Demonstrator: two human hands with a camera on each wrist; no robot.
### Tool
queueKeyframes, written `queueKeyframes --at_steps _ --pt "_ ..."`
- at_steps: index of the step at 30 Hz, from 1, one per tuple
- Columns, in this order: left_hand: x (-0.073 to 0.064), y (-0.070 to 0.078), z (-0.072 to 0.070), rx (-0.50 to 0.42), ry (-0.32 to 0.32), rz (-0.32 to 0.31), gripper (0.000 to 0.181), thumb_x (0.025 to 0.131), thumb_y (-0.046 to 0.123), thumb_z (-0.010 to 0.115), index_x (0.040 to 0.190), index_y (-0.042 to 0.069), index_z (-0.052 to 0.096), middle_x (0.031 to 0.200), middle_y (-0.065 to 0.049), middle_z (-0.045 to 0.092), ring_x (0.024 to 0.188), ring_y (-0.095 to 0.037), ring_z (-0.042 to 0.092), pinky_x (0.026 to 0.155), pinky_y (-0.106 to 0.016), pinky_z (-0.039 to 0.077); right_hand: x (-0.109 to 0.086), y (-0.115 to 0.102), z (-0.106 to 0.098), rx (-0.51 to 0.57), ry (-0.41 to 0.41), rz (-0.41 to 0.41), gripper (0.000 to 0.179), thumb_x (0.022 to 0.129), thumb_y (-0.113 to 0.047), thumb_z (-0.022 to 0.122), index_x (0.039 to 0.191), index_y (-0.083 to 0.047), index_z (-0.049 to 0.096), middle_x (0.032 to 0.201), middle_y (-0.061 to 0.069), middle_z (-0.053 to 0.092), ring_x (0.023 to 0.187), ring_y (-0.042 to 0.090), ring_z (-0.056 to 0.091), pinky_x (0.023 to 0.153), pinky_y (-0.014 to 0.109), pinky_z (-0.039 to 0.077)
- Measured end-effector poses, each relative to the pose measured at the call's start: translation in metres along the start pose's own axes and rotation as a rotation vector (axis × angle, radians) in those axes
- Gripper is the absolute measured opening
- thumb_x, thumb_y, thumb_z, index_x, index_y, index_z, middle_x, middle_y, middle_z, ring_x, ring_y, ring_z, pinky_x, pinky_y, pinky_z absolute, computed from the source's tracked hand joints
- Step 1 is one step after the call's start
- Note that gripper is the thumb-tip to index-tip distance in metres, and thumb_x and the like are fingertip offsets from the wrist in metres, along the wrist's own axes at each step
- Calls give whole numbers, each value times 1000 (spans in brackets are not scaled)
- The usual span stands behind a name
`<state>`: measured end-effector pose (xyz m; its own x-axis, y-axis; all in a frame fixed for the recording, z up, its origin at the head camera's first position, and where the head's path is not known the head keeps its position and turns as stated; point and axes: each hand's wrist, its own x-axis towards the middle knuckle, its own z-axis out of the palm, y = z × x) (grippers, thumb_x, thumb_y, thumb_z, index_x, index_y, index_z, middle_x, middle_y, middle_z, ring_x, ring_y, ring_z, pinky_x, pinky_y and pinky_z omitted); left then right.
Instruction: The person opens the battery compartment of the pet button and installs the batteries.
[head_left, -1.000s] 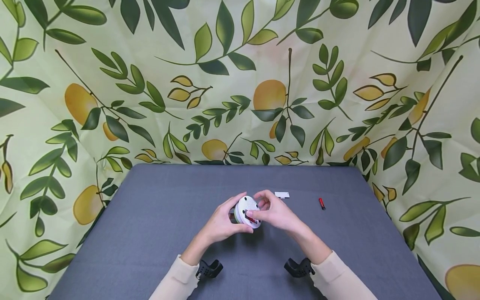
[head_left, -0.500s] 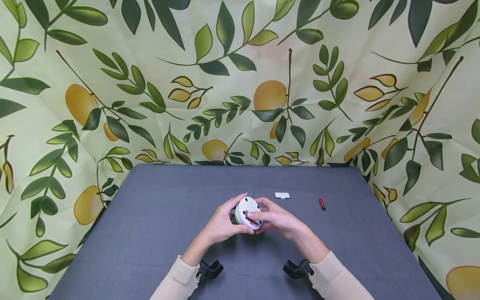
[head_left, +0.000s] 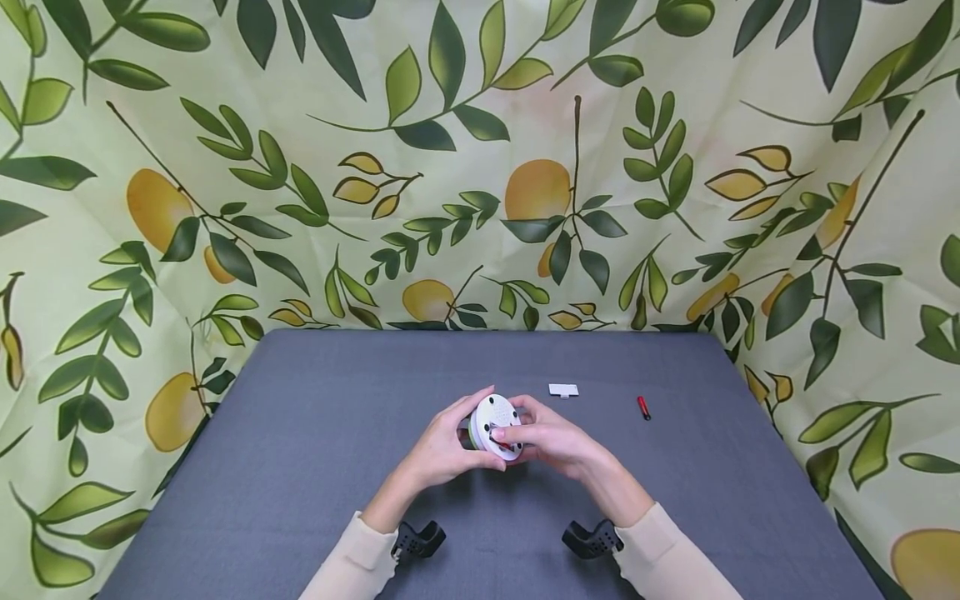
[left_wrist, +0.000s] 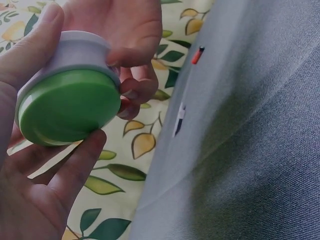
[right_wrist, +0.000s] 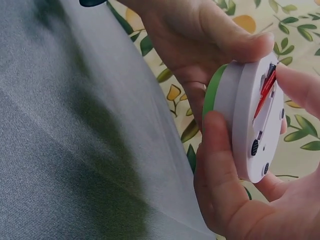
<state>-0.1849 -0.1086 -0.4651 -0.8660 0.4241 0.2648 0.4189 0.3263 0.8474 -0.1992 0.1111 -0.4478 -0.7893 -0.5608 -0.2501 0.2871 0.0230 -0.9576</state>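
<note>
A round white push-button device [head_left: 492, 412] with a green domed face [left_wrist: 70, 107] is held above the table, its underside with several dark feet turned toward the head camera. My left hand [head_left: 444, 446] grips it around the rim, thumb on one side and fingers on the other. A red battery [right_wrist: 265, 93] lies slanted in the open slot on the underside. My right hand [head_left: 558, 435] holds the device too, fingers curled around the side; its thumb touches the battery end. In the right wrist view the slot's far end is partly behind the thumb.
On the grey table [head_left: 337, 383] lie a white battery cover [head_left: 563, 390] behind the right hand and a loose red battery [head_left: 643, 407] farther right. A patterned cloth [head_left: 465, 167] hangs behind the table. Black wrist mounts [head_left: 420, 539] sit on both wrists.
The right hand's fingers came down from above the device to its right side and took hold of it. The thumb stays at the battery; the left hand keeps its grip.
</note>
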Motion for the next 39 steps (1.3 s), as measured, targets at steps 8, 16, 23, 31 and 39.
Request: queueKeyframes --at_steps 8,16,23,31,39 --pt "0 0 -1 11 1 -3 98 68 28 97 153 20 48 143 -4 56 118 -18 57 87 -30 56 2 -2 2 4 29 18 70 88 -16 78 139 4 34 112 19 57 89 22 66 77 34 58" --pt "1 1 -2 46 2 0 99 67 30 97 152 19 49 143 -3 57 120 -18 56 91 -32 54 0 -3 4 4 44 15 67 88 -13 78 137 5 35 109 19 56 86 22 66 74 33 58" --pt "0 0 -1 52 -10 -11 100 66 31 98 153 20 48 144 -2 56 123 -17 55 93 -33 53 2 0 5 -17 67 13 65 87 -11 78 134 4 36 107 19 56 83 21 66 72 32 58" --pt "0 -2 -2 36 -9 -1 99 67 31 97 152 20 49 140 -1 59 120 -17 56 89 -33 55 3 3 6 10 53 18 65 87 -10 75 136 3 34 108 18 57 84 22 66 72 32 58" --pt "0 0 -2 0 0 -14 98 68 26 97 152 18 49 144 -4 56 122 -19 56 89 -30 56 2 1 4 0 47 4 64 88 -12 77 135 4 37 107 17 59 84 22 66 72 33 58"
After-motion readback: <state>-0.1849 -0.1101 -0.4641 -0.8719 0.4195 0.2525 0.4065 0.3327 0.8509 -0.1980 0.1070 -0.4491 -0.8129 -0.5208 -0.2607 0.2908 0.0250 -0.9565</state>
